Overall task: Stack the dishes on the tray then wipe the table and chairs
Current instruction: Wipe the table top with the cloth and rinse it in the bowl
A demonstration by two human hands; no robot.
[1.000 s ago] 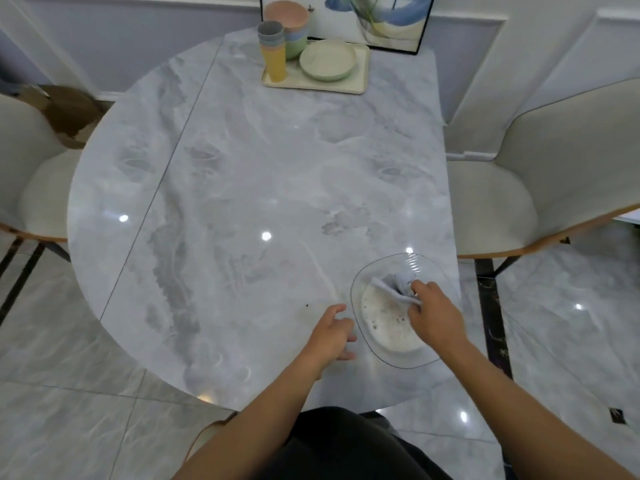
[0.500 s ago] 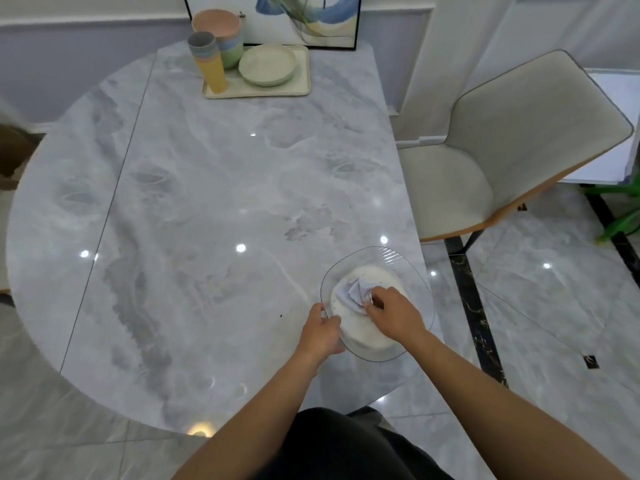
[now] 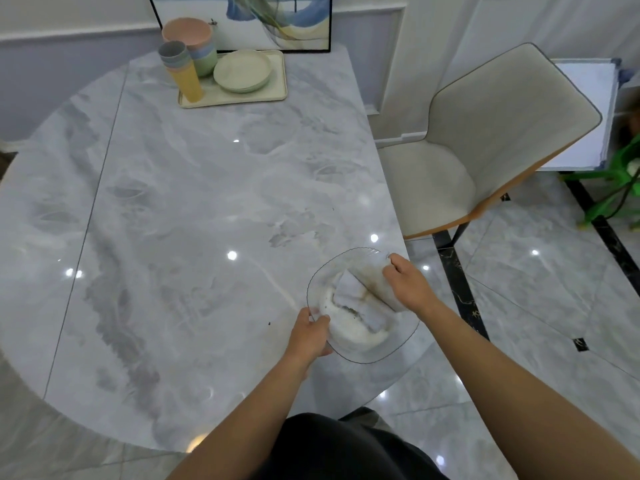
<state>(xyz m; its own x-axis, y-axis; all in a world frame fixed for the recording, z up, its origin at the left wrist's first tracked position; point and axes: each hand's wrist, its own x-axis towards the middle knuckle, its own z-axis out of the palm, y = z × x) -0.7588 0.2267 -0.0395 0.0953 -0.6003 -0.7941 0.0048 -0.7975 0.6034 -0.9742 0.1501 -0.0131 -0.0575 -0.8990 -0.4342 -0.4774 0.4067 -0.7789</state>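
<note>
A clear glass bowl (image 3: 388, 351) holding whitish water sits at the near right edge of the grey marble table (image 3: 173, 220). My left hand (image 3: 310, 336) grips the bowl's left rim. My right hand (image 3: 407, 285) holds a stained white cloth (image 3: 360, 296) by its far corner, stretched over the bowl. At the table's far end a cream tray (image 3: 280, 88) carries stacked plates (image 3: 242, 71), stacked bowls (image 3: 194, 39) and stacked cups (image 3: 181, 72).
A beige chair (image 3: 485, 143) stands close to the table's right side. A framed picture (image 3: 277, 22) leans on the wall behind the tray. A small dark crumb (image 3: 269, 323) lies left of the glass bowl. A green object (image 3: 620, 188) sits on the floor at right.
My left hand moved onto the bowl's rim and now grips it. My right hand has pulled the bunched cloth up and out, so it hangs unfolded over the bowl.
</note>
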